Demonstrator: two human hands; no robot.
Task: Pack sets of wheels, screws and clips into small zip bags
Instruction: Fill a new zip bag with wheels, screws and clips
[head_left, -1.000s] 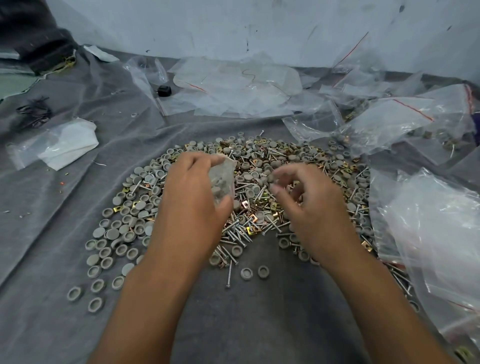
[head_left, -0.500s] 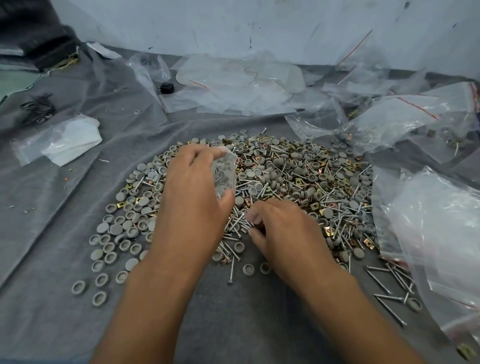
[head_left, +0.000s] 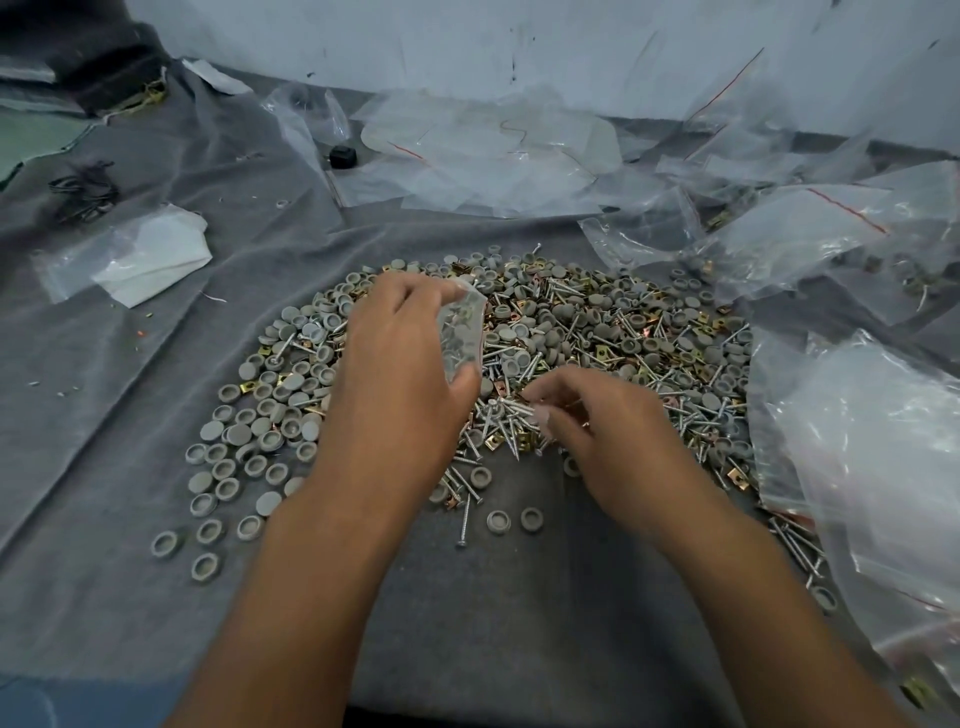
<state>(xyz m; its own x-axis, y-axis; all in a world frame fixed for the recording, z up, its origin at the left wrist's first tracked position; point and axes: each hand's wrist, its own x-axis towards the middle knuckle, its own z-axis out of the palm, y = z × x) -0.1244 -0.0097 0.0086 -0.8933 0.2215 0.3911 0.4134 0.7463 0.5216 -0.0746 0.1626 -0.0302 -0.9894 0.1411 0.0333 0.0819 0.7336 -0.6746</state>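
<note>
- Nearest the camera, a grey cloth (head_left: 519, 613) is seen spread over the work surface, with two bare forearms reaching forward across it.
- A few loose grey wheels (head_left: 498, 521) and a single screw (head_left: 466, 522) are seen lying apart at the near edge of the heap.
- The right hand (head_left: 602, 441) is lowered onto the heap, its fingers curled; a small bunch of silver screws (head_left: 511, 408) is pinched at its fingertips.
- The left hand (head_left: 400, 379) is held just above the heap, and a small zip bag (head_left: 464, 330) is gripped between thumb and fingers. The bag is clear and soft; some small parts are seen through its wall, but which parts cannot be told.
- Behind and around the hands, a broad heap (head_left: 597, 332) is spread: round grey wheels, some cupped side up and some flat side up, mixed with thin silver screws and small brass-coloured clips (head_left: 599, 352).
- To the right, larger clear bags (head_left: 872, 467) are piled, touching the heap's edge.
- Far left, a bag holding folded white sheets (head_left: 140, 257) is laid on the cloth.
- Farthest back, more clear bags with red seal lines (head_left: 493, 156) and a small black cap (head_left: 343, 156) are seen before a pale wall (head_left: 467, 41).
</note>
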